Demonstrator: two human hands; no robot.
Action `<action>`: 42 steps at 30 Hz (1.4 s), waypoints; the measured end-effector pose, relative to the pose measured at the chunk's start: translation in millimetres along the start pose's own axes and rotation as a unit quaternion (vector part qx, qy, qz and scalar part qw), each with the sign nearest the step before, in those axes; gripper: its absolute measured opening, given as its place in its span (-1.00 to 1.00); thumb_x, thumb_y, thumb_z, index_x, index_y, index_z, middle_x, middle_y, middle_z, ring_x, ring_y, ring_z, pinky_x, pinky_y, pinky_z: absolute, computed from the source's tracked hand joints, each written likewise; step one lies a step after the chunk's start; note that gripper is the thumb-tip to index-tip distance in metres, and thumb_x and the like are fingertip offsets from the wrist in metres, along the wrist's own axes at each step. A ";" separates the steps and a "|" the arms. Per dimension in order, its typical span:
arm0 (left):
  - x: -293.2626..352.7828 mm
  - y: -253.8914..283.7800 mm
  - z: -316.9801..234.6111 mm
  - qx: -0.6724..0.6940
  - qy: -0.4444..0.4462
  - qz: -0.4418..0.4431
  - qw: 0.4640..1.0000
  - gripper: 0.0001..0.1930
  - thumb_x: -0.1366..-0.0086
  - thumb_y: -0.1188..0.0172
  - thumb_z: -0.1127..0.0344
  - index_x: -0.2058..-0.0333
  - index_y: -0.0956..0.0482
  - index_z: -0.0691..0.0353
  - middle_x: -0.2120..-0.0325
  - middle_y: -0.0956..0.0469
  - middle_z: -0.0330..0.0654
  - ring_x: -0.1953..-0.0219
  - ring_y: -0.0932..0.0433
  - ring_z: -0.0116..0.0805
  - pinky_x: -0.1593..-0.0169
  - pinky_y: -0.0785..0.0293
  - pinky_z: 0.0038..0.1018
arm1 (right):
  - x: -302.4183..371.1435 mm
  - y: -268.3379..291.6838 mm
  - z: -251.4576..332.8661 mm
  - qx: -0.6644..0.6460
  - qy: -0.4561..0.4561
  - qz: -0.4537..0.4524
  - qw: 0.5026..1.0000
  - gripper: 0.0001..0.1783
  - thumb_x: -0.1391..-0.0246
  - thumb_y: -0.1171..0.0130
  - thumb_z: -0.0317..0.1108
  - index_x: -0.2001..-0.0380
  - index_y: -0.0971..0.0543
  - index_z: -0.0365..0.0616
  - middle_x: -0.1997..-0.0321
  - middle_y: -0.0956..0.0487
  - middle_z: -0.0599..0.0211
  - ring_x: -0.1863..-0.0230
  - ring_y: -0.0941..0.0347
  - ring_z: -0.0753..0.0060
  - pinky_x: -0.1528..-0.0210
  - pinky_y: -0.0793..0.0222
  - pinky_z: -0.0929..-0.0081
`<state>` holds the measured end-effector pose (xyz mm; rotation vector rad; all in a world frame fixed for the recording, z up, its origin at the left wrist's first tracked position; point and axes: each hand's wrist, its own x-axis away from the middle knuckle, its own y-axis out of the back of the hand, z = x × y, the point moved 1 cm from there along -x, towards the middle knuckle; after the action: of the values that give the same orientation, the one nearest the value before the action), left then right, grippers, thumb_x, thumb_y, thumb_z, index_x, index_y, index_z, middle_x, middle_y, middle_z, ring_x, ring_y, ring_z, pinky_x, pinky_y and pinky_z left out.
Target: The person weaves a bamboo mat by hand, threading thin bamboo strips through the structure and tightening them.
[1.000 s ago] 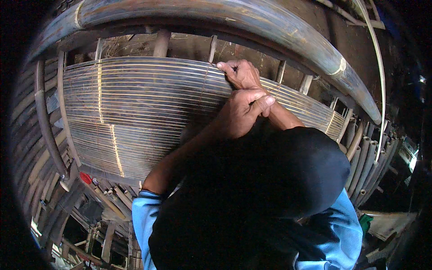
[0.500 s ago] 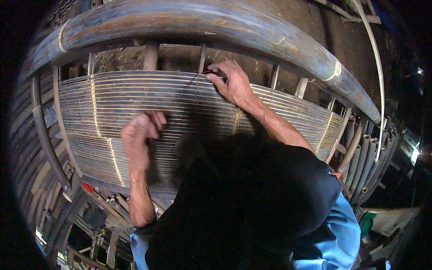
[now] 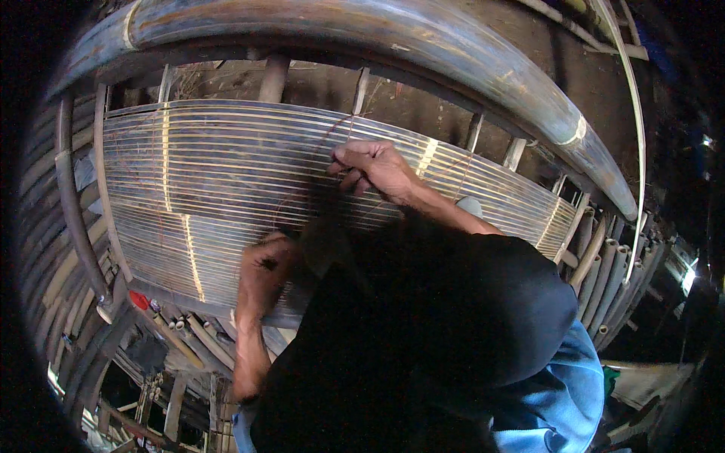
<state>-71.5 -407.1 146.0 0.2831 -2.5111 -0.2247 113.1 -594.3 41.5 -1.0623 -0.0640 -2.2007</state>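
A wide panel of thin parallel slats (image 3: 226, 143), tied across by pale bands, lies in front of me. My right hand (image 3: 377, 167) is over its upper middle, thumb and fingers pinched together. A thin reddish-brown cord (image 3: 350, 128) comes down from the panel's far edge to those fingertips. Nearer to me, my left hand (image 3: 262, 270) is curled closed above the lower slats. What its fingers hold, if anything, is lost in shadow. A faint loop of the cord shows on the slats between the hands.
A thick bamboo pole (image 3: 302, 26) spans the far side beyond the panel. Wooden uprights (image 3: 275, 79) stand behind the panel's far edge. Bamboo poles (image 3: 83, 249) are stacked on the left, and more bamboo lengths (image 3: 604, 283) lie at the right. A small red object (image 3: 139, 300) sits at the lower left.
My right hand has come down from the panel's far edge toward me, its fingers now pinched. My left hand has moved nearer to me and slightly right. The view has shifted a little.
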 end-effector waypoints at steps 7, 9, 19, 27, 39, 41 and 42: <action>3.1 -10.3 29.6 0.137 0.113 0.036 0.983 -0.89 -0.34 -0.20 0.41 0.35 -0.66 0.30 0.23 -0.65 -0.19 0.15 -0.57 -0.41 0.04 -0.44 -0.47 | 3.3 12.8 -0.3 -0.185 -0.047 0.049 0.980 -0.76 -0.33 -0.17 -0.27 0.10 -0.65 -0.20 0.23 -0.70 0.24 0.45 -0.53 0.67 0.43 -0.49 0.64; -9.7 6.1 20.3 0.141 -0.008 -0.077 0.987 -0.69 -0.43 -0.14 0.18 0.41 -0.62 0.29 0.17 -0.66 -0.15 0.03 -0.55 -0.29 -0.13 -0.37 -0.36 | 2.2 25.7 10.2 0.185 0.189 -0.110 0.958 -0.74 -0.22 -0.30 -0.25 0.17 -0.67 -0.22 0.34 -0.66 0.30 0.44 -0.48 0.65 0.38 -0.43 0.60; -155.4 42.7 -48.1 0.198 -0.175 0.051 0.963 -0.68 -0.42 -0.19 0.11 0.39 -0.58 0.27 0.49 -0.53 -0.24 0.45 -0.48 -0.38 0.31 -0.40 -0.46 | -9.7 52.9 56.2 0.414 0.179 -0.124 0.884 -0.55 -0.13 -0.27 0.02 0.26 -0.69 -0.21 0.38 -0.65 0.17 0.38 -0.54 0.30 0.23 -0.46 0.28; -217.8 9.4 -50.0 -0.479 -0.247 -0.028 0.842 -0.61 -0.08 -0.45 0.04 0.48 -0.61 0.29 0.42 -0.60 0.15 0.29 -0.61 0.15 0.21 -0.51 -0.09 | -7.6 51.1 26.9 0.399 0.193 -0.155 0.883 -0.53 -0.11 -0.28 0.09 0.28 -0.73 -0.14 0.29 -0.68 0.08 0.26 -0.60 0.08 0.16 -0.46 0.18; -249.7 22.3 -57.1 -0.430 -0.179 -0.004 0.885 -0.74 -0.16 -0.33 0.18 0.36 -0.72 0.29 0.43 -0.65 0.16 0.27 -0.66 0.11 0.12 -0.54 -0.17 | -9.4 48.0 17.4 0.396 0.336 -0.234 0.822 -0.75 0.02 -0.45 -0.16 0.38 -0.77 -0.10 0.45 -0.59 0.13 0.38 -0.49 0.09 0.29 -0.41 0.19; -236.3 25.7 -58.2 -0.427 -0.166 0.031 0.888 -0.73 -0.17 -0.33 0.17 0.32 -0.74 0.29 0.42 -0.66 0.15 0.27 -0.66 0.10 0.11 -0.55 -0.18 | -9.9 47.4 19.2 0.387 0.330 -0.238 0.828 -0.75 0.02 -0.45 -0.16 0.38 -0.77 -0.11 0.45 -0.59 0.12 0.38 -0.50 0.10 0.29 -0.41 0.20; -229.6 22.6 -57.1 -0.377 -0.148 0.036 0.914 -0.72 -0.18 -0.33 0.16 0.29 -0.74 0.27 0.42 -0.66 0.15 0.28 -0.66 0.09 0.10 -0.55 -0.18 | -9.7 47.2 20.5 0.380 0.324 -0.241 0.833 -0.76 0.01 -0.44 -0.16 0.38 -0.77 -0.11 0.45 -0.58 0.12 0.39 -0.50 0.11 0.29 -0.42 0.21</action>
<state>142.0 -333.0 72.2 -0.1751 -2.4910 -1.2422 159.4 -618.5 37.0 0.1899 -0.8993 -2.4844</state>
